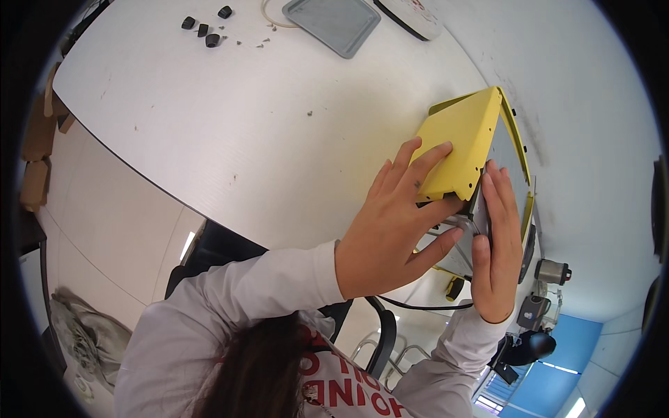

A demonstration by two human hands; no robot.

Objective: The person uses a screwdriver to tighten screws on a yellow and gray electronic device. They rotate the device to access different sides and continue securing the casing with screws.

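Note:
A boxy device with a yellow sheet-metal casing (463, 129) and grey inner panels stands tilted at the right edge of the table. My left hand (387, 230) is spread over it, with two fingertips on the yellow face and the index finger at its lower corner. The left thumb reaches toward the grey part under that corner. Along the device's grey side lies my right hand (498, 240), its fingers stretched out flat against the panel. What sits between the two hands is partly hidden by the fingers.
Black knob-like feet (212, 40) and several small screws lie on the white table (279, 160) at the far left. A grey tray (338, 24) is at the back. A yellow-and-black tool handle (454, 288) and a black cable (418, 306) are below the device. A white wall borders the right.

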